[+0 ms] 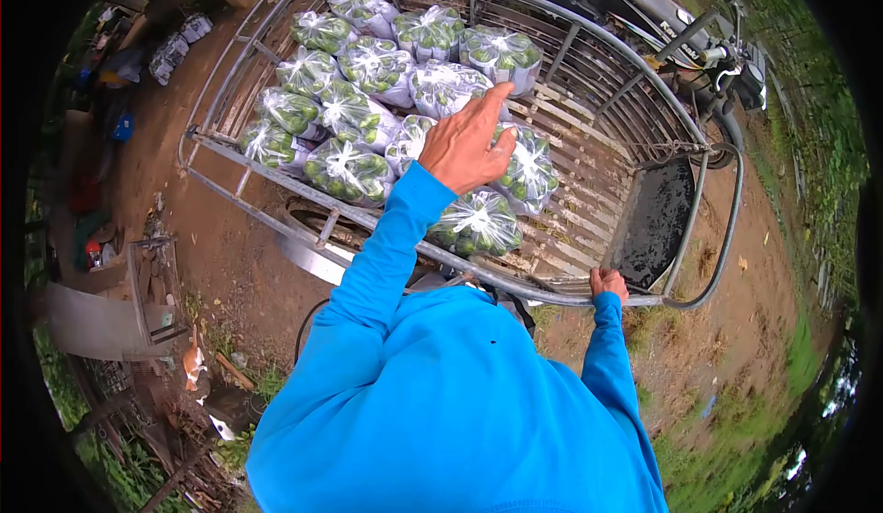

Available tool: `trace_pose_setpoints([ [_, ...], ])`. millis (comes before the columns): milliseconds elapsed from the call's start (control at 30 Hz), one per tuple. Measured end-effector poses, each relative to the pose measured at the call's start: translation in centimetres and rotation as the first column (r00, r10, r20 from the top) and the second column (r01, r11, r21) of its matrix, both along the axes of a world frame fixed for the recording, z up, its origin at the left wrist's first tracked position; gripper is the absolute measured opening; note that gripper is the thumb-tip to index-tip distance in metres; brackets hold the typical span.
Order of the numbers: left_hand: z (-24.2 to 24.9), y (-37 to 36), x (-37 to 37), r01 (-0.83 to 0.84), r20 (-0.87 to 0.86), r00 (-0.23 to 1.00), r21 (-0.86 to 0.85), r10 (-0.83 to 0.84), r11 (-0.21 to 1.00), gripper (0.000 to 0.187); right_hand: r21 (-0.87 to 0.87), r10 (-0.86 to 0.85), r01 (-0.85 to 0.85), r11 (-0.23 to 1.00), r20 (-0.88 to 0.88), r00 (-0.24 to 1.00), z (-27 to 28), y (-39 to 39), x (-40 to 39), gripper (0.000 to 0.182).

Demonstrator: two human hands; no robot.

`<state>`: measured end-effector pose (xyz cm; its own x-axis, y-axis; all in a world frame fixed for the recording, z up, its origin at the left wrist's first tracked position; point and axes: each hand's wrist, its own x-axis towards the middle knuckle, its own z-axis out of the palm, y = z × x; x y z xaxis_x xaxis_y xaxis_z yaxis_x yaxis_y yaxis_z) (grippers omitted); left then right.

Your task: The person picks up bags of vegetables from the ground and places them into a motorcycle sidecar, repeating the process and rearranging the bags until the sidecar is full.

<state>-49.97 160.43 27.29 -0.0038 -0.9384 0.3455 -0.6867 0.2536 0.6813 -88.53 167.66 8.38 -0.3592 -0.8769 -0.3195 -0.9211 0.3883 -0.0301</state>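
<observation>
My left hand point(469, 142) is stretched over the load with thumb and forefinger apart, holding nothing; whether it touches a bag below cannot be made out. Under and around it stand several clear plastic bags point(348, 171) of green produce, knotted on top, some with printed paper inside. One knotted bag point(529, 169) is just right of my thumb, and another bag point(478, 223) sits nearer to me. All stand on the slatted floor point(579, 202) of a metal-railed cart. My right hand point(608, 283) is closed around the near rail point(543, 294), its fingertips partly hidden.
A motorcycle point(685, 39) is beside the cart's far side. At the cart's right end is a dark panel point(651, 222) inside a curved metal bar point(734, 228). An orange-and-white cat point(193, 362) is on the dirt at left, near a wooden frame point(154, 288).
</observation>
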Motion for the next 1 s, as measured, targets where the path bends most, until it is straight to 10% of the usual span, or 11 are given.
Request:
trace_pose_setpoints([
  [167,0.2,4.5,-3.5,0.177,-0.091,0.979,-0.062,-0.182,0.982,0.035,-0.092,0.011,-0.004,0.996,0.079,0.997,-0.6,0.1,0.0,0.035],
  [400,-16.5,9.4,-6.5,0.455,-0.203,0.884,0.586,-0.422,0.671,0.041,-0.057,0.037,-0.037,0.998,0.004,0.999,-1.1,0.1,0.2,0.034],
  [700,-17.1,18.9,-3.4,0.500,-0.611,0.785,0.526,-0.104,0.688,0.036,0.016,0.122,-0.122,0.992,0.027,0.992,-1.8,0.3,-0.5,0.037],
  [867,-24.8,33.1,-1.9,0.221,-0.588,0.784,0.563,0.198,0.796,0.031,0.263,0.394,-0.441,0.858,0.215,0.894,-5.4,-1.2,-3.1,0.042],
  [1000,-26.4,49.4,-2.6,-0.307,-0.221,0.598,0.824,0.770,0.476,0.032,0.254,0.533,-0.761,0.596,0.584,0.612,-9.7,-3.2,-5.7,0.049],
])
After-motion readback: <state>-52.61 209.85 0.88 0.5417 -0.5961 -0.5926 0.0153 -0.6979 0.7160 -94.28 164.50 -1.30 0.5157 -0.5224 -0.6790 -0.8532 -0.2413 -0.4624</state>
